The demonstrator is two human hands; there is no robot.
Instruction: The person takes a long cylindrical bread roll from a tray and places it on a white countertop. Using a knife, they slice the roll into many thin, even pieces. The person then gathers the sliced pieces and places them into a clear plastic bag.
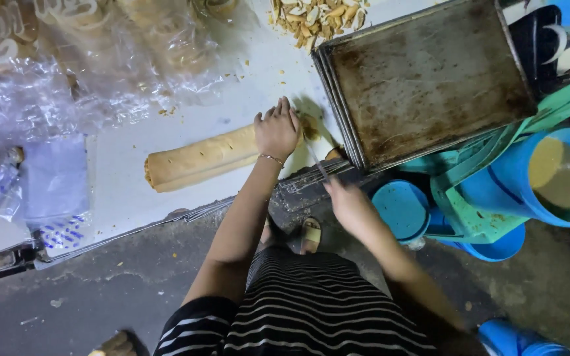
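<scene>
A long pale roll of baked dough (196, 160) lies across a white work surface (123, 191). My left hand (276, 130) presses flat on the roll's right end. My right hand (349, 203) is closed around the handle of a thin knife (315, 160), its blade slanting up toward that same end of the roll. A small cut piece (309, 126) lies just right of my left hand.
A stack of worn metal baking trays (430, 79) rests to the right. A heap of cut slices (318, 16) sits at the top. Plastic bags of baked goods (67, 59) fill the upper left. Blue buckets and lids (536, 178) stand at right on the dark floor.
</scene>
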